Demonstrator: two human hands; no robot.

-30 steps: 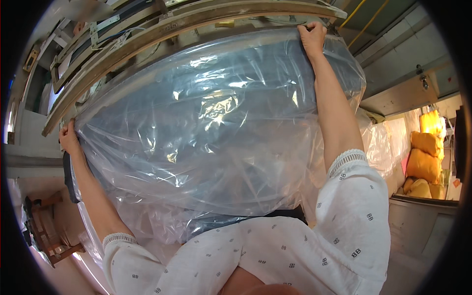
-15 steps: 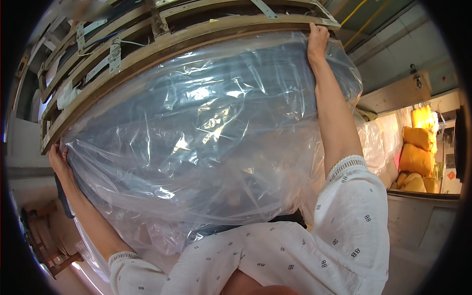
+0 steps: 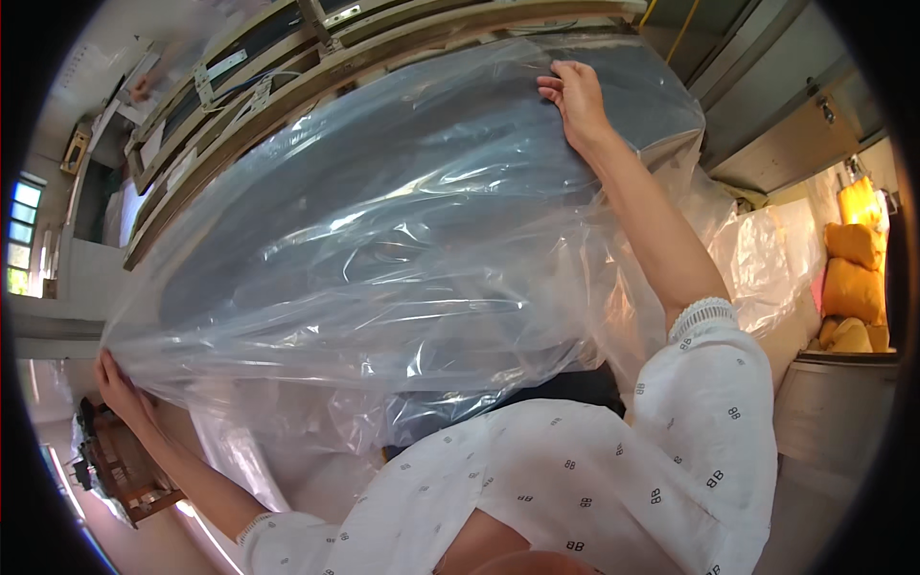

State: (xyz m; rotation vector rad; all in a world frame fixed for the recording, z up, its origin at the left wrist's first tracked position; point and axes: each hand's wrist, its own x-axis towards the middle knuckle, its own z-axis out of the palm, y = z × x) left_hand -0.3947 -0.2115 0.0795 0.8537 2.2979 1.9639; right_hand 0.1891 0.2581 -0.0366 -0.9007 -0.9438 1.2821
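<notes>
A large clear plastic sheet [image 3: 383, 240] stretches in glossy folds across a bulky blue-grey thing whose kind I cannot make out. At the sheet's left end my left hand [image 3: 123, 385] is closed on its gathered edge, with the arm stretched out. My right hand [image 3: 578, 103] is up at the far right edge of the sheet. Its fingers are curled and seem to pinch the film, though the thumb is hidden. Just beyond the sheet is a wooden frame [image 3: 383, 50] with metal brackets fixed to it.
Crinkled plastic [image 3: 767, 254] lies to the right, beside yellow bundles [image 3: 855, 278]. A wooden board with a metal fitting [image 3: 786, 144] stands at the far right. At the lower left is a brown wooden object [image 3: 129, 465]. A window [image 3: 24, 235] shows at the left edge.
Both hands have come away from the wooden frame toward me, pulling the plastic with them. My right hand moved left and nearer; my left hand moved lower. The sheet's folds now run lengthwise.
</notes>
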